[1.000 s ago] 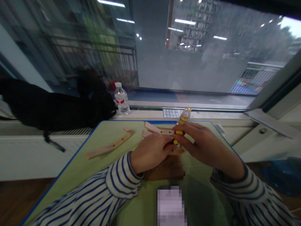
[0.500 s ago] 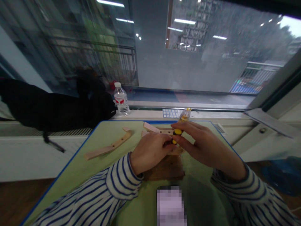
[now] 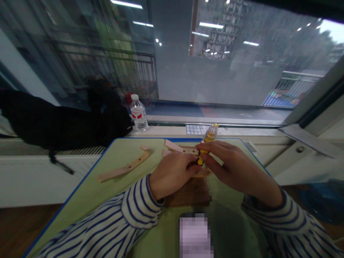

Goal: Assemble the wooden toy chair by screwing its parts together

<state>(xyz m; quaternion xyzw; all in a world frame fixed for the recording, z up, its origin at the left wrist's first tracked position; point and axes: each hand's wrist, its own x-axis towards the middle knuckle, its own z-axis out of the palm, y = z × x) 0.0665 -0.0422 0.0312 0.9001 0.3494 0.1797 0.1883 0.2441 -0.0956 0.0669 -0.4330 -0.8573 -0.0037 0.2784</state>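
Over the middle of the table, my right hand (image 3: 228,161) grips a short yellow-and-black screwdriver (image 3: 200,161) between thumb and fingers. My left hand (image 3: 172,172) is closed at its lower end, the fingertips against it; whether they also grip the wood below is hidden. Under and behind both hands lie light wooden pieces (image 3: 188,150) with drilled holes, partly covered. A darker brown wooden block (image 3: 190,193) sits nearer to me, beneath my left wrist. To the left rests a separate bent wooden piece (image 3: 131,166) with holes.
A phone (image 3: 196,234) with a blurred screen lies at the green table's (image 3: 88,211) near edge. Beyond my right hand stands a clear bottle with yellow marks (image 3: 211,133). A water bottle (image 3: 139,114) and a black bag (image 3: 67,122) are on the sill below the window.
The yellow-and-black screwdriver has turned slightly in my fingers. My right fingertips have shifted a little downward around it; my left hand stays almost in place.
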